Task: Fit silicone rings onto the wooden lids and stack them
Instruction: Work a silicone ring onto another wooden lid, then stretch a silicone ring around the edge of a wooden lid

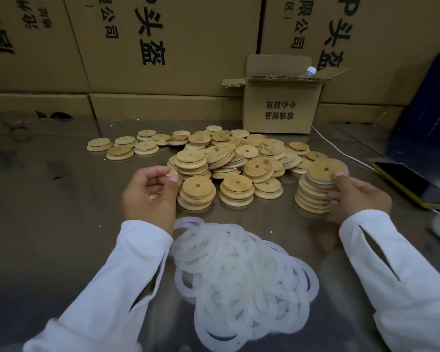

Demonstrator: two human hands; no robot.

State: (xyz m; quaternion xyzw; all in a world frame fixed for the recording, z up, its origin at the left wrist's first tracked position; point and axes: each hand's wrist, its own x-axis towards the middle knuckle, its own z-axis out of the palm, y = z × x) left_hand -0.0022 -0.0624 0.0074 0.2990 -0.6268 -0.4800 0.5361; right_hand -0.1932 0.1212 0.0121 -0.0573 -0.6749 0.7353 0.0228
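A heap of round wooden lids (229, 158), each with a centre hole, covers the middle of the metal table (61, 212). In front of me lies a pile of translucent white silicone rings (241, 275). My right hand (358, 196) grips a ringed lid (325, 171) on top of a stack of ringed lids (313, 196) at the right. My left hand (150, 191) hovers at the heap's left edge, thumb and fingers pinching the rim of a lid (173, 174) that is mostly hidden.
A small open cardboard box (282, 107) with a bottle cap showing stands behind the heap. Large printed cartons (163, 47) wall off the back. A phone in a yellow case (407, 184) and a white cable (341, 151) lie at the right.
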